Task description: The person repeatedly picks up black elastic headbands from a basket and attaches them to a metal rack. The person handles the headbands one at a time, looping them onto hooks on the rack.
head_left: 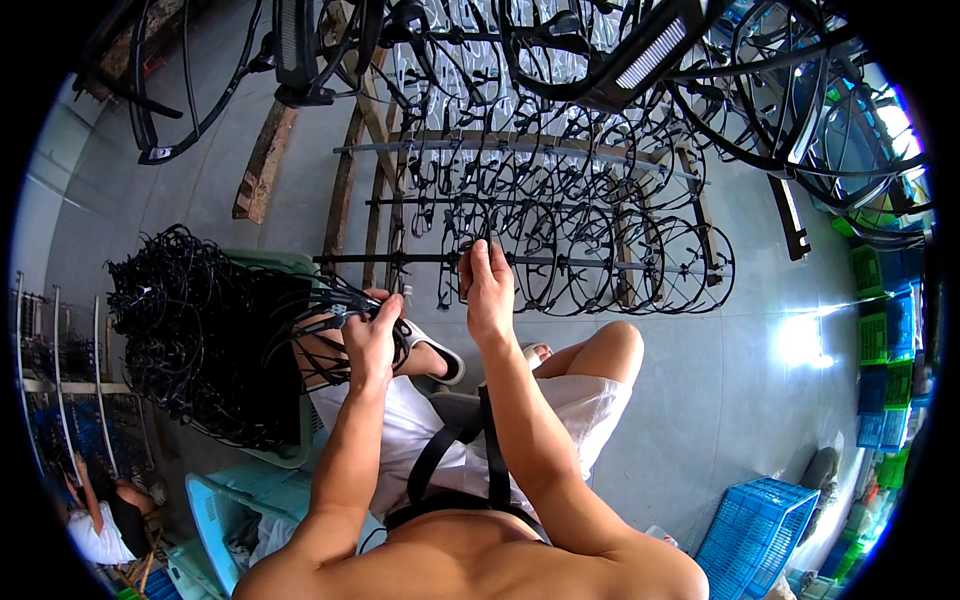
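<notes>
My left hand (370,335) is closed round a bundle of thin black cords with small fittings (322,305), which fan out to its left. Ahead of it, my right hand (488,285) pinches a black cord piece at a horizontal dark rod (425,258). Its fingertips partly hide that piece. Many similar black cords hang in round loops (655,265) along this rod, mostly to the right of my hand. At my left, a big tangled pile of black cords (185,335) fills and overflows a green crate (285,260).
More rods of looped cords (540,150) lie behind on wooden supports. Large black looped parts (630,65) hang overhead. A pale blue basket (215,490) stands at lower left, a blue crate (755,525) at lower right. Another person (105,520) sits far left; stacked crates (880,340) line the right.
</notes>
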A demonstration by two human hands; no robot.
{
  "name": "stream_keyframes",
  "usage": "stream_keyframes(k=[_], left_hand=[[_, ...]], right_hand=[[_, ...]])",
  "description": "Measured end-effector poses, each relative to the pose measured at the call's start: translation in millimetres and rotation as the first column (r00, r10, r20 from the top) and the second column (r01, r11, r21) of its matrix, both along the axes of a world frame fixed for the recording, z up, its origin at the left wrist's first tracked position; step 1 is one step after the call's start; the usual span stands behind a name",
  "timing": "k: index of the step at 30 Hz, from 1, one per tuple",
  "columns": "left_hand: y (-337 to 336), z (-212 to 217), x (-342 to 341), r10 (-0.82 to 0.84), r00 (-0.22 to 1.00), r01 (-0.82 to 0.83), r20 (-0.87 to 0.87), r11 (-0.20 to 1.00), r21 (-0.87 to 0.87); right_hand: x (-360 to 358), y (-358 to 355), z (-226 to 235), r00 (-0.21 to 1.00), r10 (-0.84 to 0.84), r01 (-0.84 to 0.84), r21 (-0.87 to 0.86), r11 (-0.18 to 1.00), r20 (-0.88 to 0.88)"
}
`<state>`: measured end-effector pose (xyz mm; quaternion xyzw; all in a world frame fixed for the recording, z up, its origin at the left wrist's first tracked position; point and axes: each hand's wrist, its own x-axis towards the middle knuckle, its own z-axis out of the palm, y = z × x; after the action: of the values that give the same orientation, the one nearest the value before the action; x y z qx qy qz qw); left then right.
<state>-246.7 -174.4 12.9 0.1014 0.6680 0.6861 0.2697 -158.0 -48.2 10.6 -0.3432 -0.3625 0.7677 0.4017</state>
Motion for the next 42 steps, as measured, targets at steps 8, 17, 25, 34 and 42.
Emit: stream_keyframes(k=[8, 17, 25, 34, 42], left_hand=[[9.0, 14.2, -0.2, 0.037, 0.994, -0.046, 0.102, 0.995, 0.086], [9.8, 11.0, 0.5, 0.004, 0.997, -0.012, 0.073, 0.994, 0.105], [-2.0, 13.8, 0.4, -0.040, 0.997, 0.037, 0.065, 0.999, 0.036], [-51.1, 45.1, 7.1, -0.140, 0.873, -0.061, 0.467, 0.919, 0.389], [-78.1, 62.7, -22.6, -0.320, 0.782, -0.064, 0.536, 0.813, 0.578]], right_hand=[[26.1, -34.8, -10.2, 0.981, -0.055, -0.016, 0.366, 0.931, 0.184], [25.3, -44.4, -23.7, 0.982, -0.147, 0.101, 0.331, 0.938, 0.116], [41.0, -52.9, 5.4, 0.846, -0.327, -0.152, 0.779, 0.608, 0.421], [35.0, -92.3, 32.8, 0.776, 0.432, -0.620, 0.427, 0.658, 0.460], [26.8, -70.6, 26.6, 0.614, 0.772, -0.779, 0.285, 0.558, 0.168]])
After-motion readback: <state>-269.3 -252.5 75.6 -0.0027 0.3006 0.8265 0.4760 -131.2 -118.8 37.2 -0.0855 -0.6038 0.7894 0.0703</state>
